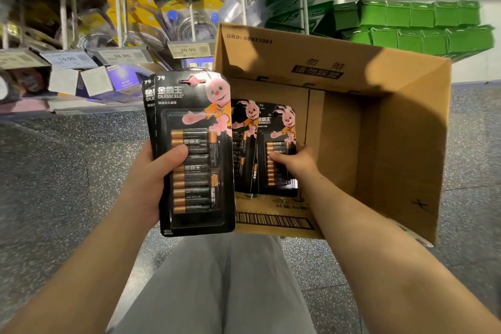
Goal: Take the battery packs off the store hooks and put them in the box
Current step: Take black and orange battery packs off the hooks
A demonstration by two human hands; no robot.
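My left hand [151, 179] grips a small stack of black Duracell battery packs [193, 154], held upright in front of the box's left wall, thumb across the front pack. My right hand [294, 161] reaches into the open cardboard box [406, 127] and holds a battery pack [279, 127] there, thumb on its batteries. Another pack [245, 144] lies in the box just left of it, partly hidden behind the stack in my left hand. The box stands on the floor, tilted open towards me.
Store hooks [122, 8] with hanging goods and price tags [189, 49] fill the upper left, above a low shelf of small boxes [95, 81]. Green cartons [417, 24] are stacked behind the box. Speckled grey floor lies all around; my grey-trousered legs [217, 285] are below.
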